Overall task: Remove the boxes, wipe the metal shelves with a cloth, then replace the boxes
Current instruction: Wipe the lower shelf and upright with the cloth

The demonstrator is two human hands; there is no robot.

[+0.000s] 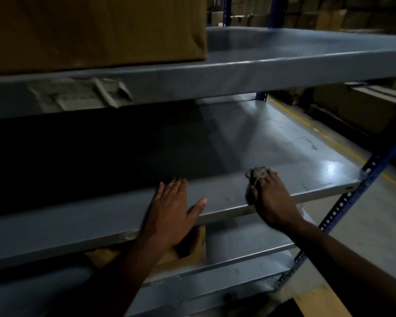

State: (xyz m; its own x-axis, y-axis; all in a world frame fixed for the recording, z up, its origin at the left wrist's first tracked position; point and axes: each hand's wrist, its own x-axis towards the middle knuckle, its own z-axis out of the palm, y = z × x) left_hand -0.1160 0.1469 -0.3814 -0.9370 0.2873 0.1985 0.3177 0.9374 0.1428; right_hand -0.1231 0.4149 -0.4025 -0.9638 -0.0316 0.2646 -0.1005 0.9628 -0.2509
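Cloth [257, 173], a crumpled grey rag, sat under my right hand [272, 197], fingers curled over it, pressing it on the middle metal shelf [284, 147] just inside the front lip. My left hand [169, 213] lay flat, fingers straight, holding nothing, on that same lip. Bare shelf ran right to the blue upright [361, 188]. One cardboard box [94, 28] stood on the upper shelf [284, 56], left side.

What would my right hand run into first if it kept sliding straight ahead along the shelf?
Probably nothing. The right hand presses the cloth on the shelf, fingers pointing toward the back. The lit shelf surface ahead looks bare as far as the far edge, though depth there is hard to judge.
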